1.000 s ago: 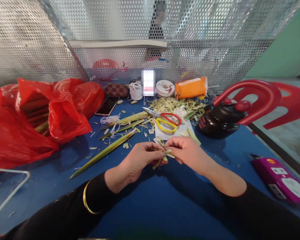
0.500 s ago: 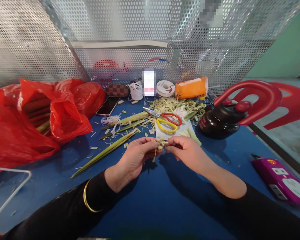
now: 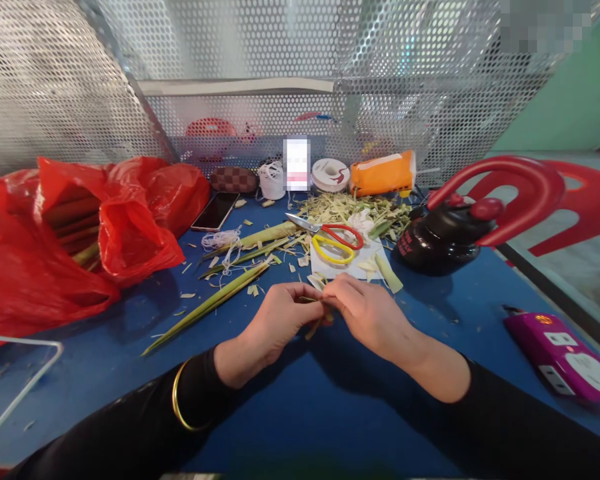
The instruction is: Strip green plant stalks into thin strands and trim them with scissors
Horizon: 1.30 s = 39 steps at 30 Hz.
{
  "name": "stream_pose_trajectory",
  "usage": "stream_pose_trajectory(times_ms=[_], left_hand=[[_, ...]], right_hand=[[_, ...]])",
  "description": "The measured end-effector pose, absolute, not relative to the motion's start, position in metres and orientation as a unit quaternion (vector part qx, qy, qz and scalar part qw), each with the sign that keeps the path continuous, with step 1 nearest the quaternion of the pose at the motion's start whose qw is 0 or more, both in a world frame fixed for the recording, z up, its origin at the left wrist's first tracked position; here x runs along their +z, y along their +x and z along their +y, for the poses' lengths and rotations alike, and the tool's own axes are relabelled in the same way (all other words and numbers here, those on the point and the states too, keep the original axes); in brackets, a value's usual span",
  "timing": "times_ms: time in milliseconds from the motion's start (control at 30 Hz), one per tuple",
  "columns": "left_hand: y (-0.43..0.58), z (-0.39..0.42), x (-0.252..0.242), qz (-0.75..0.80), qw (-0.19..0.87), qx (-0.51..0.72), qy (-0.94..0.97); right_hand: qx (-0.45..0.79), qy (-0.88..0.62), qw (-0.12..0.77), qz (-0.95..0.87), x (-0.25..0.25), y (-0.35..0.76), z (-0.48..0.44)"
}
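Observation:
My left hand (image 3: 275, 327) is closed, its thumb and fingers pinching a small bunch of pale green plant strips (image 3: 315, 329). My right hand (image 3: 373, 313) meets it from the other side, fingertips closed on the same bunch and covering most of it. Just beyond the hands lies a white paper sheet (image 3: 325, 269). Scissors (image 3: 307, 223) with one red and one yellow handle rest partly on it. A pale green leaf piece (image 3: 389, 275) lies on the paper's right edge. Long green stalks (image 3: 215, 305) lie to the left of the hands.
A red plastic bag (image 3: 10, 247) with stalks inside fills the left. Shredded plant scraps (image 3: 360, 208) are heaped behind the scissors. A phone (image 3: 216, 212), white string (image 3: 221, 239), a ribbon spool (image 3: 331, 175), an orange packet (image 3: 385, 175), a black kettle-shaped bottle (image 3: 435, 250) and purple power strip (image 3: 563, 360) surround.
My right hand has moved left and turned over the plant strips, closing the gap to my left hand. The strips, plainly visible before, are now mostly hidden. The left hand has dipped slightly.

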<state>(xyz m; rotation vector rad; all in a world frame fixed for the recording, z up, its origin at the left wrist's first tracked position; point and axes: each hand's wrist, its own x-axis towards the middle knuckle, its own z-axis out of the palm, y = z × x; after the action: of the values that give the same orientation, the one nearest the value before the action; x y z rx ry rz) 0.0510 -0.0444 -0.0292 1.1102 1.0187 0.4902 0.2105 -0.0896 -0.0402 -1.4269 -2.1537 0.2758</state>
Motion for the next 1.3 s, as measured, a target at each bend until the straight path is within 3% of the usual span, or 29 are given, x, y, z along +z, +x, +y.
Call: stream_pose_trajectory(times_ms=[200,467,733,967,1300], left_hand=[[0.050,-0.046,-0.028,0.453,0.662,0.200,0.562],[0.047,-0.047,-0.021,0.401,0.583,0.239,0.665],[0.047,-0.043,-0.026,0.385,0.715,0.315,0.491],[0.048,-0.039,-0.029,0.463,0.620,0.378,0.508],[0.048,-0.037,-0.032,0.462,0.629,0.369,0.504]], right_hand=[[0.329,-0.585,0.347,-0.655,-0.032,0.209,-0.090],[0.610,-0.546,0.377,-0.433,-0.027,0.210,-0.084],[0.481,-0.563,0.425,-0.520,-0.036,0.202,-0.086],[0.357,-0.593,0.353,-0.630,-0.043,0.197,-0.098],[0.573,-0.555,0.395,-0.454,-0.037,0.192,-0.093]])
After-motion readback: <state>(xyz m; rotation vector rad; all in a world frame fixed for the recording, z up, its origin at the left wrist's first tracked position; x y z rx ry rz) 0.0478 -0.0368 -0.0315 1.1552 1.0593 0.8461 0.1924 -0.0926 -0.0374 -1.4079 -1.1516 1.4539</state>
